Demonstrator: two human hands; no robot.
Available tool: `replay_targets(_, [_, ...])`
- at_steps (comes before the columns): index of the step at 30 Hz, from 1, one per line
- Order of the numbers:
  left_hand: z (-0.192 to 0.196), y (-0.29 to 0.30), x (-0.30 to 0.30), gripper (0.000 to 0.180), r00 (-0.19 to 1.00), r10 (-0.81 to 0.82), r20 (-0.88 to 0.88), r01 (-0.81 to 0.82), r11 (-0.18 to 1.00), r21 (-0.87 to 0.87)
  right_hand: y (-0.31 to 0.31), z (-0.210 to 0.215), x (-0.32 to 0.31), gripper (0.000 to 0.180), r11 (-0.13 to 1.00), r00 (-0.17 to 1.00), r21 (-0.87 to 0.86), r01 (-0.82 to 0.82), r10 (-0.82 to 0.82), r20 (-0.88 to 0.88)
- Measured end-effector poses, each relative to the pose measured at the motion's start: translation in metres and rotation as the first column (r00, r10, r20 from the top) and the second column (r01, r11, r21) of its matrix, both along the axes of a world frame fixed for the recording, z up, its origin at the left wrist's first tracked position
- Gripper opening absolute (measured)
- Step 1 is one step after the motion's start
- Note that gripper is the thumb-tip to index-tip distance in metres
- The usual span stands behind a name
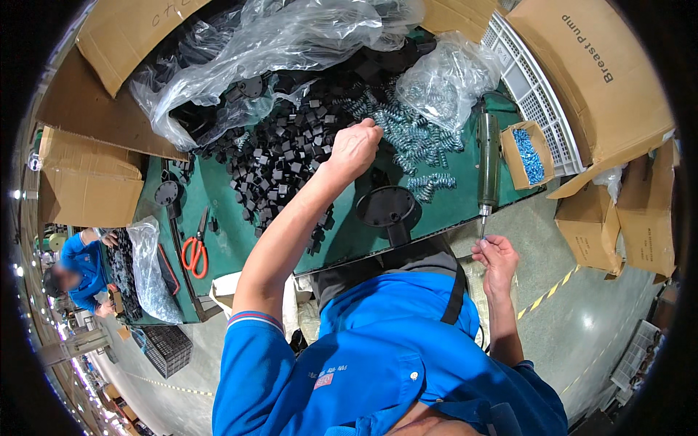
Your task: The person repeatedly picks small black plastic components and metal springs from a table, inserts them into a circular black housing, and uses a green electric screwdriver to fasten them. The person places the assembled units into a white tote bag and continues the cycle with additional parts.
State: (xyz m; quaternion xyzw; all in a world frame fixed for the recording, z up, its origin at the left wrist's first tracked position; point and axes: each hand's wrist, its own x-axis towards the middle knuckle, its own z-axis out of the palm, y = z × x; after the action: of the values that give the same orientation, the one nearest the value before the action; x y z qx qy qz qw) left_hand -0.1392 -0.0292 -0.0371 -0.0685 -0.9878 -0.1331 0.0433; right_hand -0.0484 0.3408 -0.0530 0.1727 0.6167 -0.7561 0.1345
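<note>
My left hand [355,151] reaches over the table where a heap of small black blocks [280,163] meets a pile of coiled metal springs [418,134]. Its fingers are closed, and whatever they may hold is hidden. By the table's front edge lies a black round part with a short stem [385,207], with a few springs beside it. My right hand [498,263] is just off the table edge, thumb and fingers pinched at the bit tip of a dark green power screwdriver [488,160]. Anything between those fingertips is too small to make out.
Right of the screwdriver stands a small carton of blue screws [528,156], beside a white plastic crate [534,94]. Clear plastic bags [291,51] cover the back. Orange-handled scissors [195,254] lie at left. Cardboard boxes [603,80] flank the table. Another person [80,265] works at far left.
</note>
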Motion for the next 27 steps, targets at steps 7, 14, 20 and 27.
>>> replay_targets(7, [0.037,0.012,0.039,0.017,0.975,0.196,0.103,-0.216,0.74,0.637,-0.001,0.0,0.006,0.019,1.0,0.999,0.013,-0.025,0.025,0.02])
replay_targets(14, [0.031,0.036,0.077,0.014,0.971,0.201,-0.127,-0.134,0.904,0.406,-0.007,-0.004,0.01,0.02,0.997,0.998,0.076,0.008,-0.003,-0.058])
replay_targets(20, [0.041,0.029,0.085,0.022,0.917,0.37,-0.148,-0.289,0.874,0.391,-0.004,-0.012,0.011,0.02,0.998,0.996,0.065,0.023,-0.017,-0.092])
replay_targets(27, [0.011,-0.053,0.081,0.035,0.912,0.398,-0.1,-0.398,0.917,0.02,0.018,0.002,-0.012,0.027,0.96,0.979,0.276,-0.052,0.104,-0.175])
